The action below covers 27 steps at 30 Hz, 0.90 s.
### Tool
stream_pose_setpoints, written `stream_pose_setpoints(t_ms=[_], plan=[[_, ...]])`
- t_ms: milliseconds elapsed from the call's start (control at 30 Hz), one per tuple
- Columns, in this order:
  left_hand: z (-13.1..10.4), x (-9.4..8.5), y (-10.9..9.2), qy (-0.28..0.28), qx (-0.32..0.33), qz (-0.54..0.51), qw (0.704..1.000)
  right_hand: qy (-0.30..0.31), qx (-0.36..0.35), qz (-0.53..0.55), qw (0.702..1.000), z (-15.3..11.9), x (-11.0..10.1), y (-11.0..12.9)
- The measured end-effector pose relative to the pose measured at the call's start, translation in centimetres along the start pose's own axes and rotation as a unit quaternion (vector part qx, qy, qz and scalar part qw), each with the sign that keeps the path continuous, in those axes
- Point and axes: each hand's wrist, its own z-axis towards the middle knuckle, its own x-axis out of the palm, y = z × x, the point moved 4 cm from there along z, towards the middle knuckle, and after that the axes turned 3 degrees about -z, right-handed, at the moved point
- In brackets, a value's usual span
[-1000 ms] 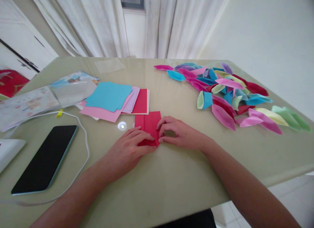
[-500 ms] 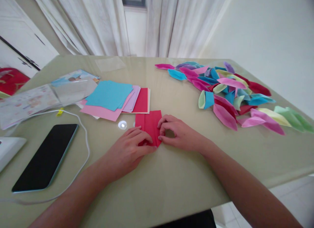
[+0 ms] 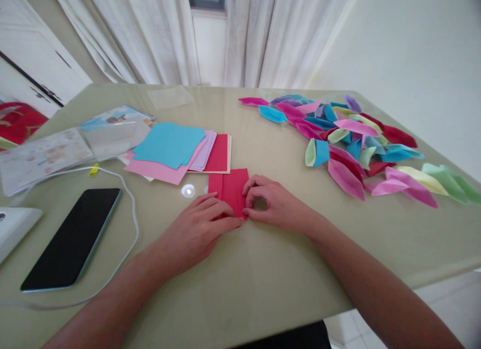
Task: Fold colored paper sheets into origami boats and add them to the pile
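Note:
A red sheet of paper (image 3: 235, 186) with creases lies on the table, its right side folded in. My left hand (image 3: 205, 224) presses on its lower left part, the fingers bent together and the thumb reaching toward the lower right corner. At the right edge, my right hand (image 3: 270, 201) pinches the paper between curled fingers and thumb. Just behind and to the left sits a stack of square papers, with blue sheets (image 3: 169, 144), pink (image 3: 160, 171), lilac (image 3: 203, 151) and red (image 3: 218, 156) showing.
Many folded paper pieces (image 3: 345, 171) in several colours spread over the right side. On the left lie a black phone (image 3: 71, 239), a white cable (image 3: 136, 219), plastic sleeves (image 3: 45, 158) and a white device (image 3: 18, 229). A small clear disc (image 3: 188, 191) is beside the stack.
My left thumb has moved slightly right and up along the paper's lower edge, to the lower right corner. The right hand has hardly moved. The whole view has shifted a little.

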Motion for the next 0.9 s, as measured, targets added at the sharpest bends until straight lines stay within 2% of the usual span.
stream_pose_setpoints(t_ms=[200, 500, 633, 800, 900], plan=[[-0.1, 0.5, 0.0, 0.027, 0.003, 0.029, 0.999, 0.003, -0.002, 0.000, 1.000, 0.0, -0.1, -0.3], [-0.2, 0.6, -0.1, 0.035, 0.010, 0.049, 0.998, 0.007, 0.002, 0.003, 1.000, -0.1, 0.0, -0.1], [-0.3, 0.7, -0.2, 0.032, 0.010, 0.043, 0.999, 0.000, 0.028, -0.029, 0.999, -0.2, -0.3, -0.1], [-0.2, 0.6, -0.3, 0.019, -0.002, 0.034, 0.999, -0.005, 0.106, -0.104, 0.989, -0.7, -1.6, -1.2], [-0.2, 0.5, -0.4, 0.021, -0.007, 0.034, 0.999, -0.006, 0.101, -0.097, 0.990, -0.8, -1.9, -1.0]])
